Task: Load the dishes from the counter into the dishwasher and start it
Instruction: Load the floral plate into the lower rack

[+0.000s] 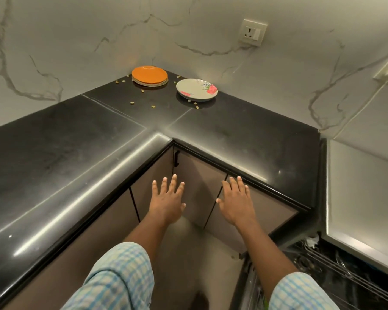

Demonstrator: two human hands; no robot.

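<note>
Both hands, left hand (167,200) and right hand (236,201), were empty with fingers spread. The round floral melamine plate (197,89) and orange-topped plate stack (149,76) sat far ahead in the black counter (76,153) corner, the floral one nearer the right hand.

Two empty hands (167,203) (236,203), fingers spread, before corner-counter plates (149,74).

Wall (76,41) white with grey marble veining; wall socket (252,32) mounted on it, upper right; small pale seeds (132,103) scattered in the corner; grey-brown cabinet doors (202,171) below; one black handle (176,158).
</note>
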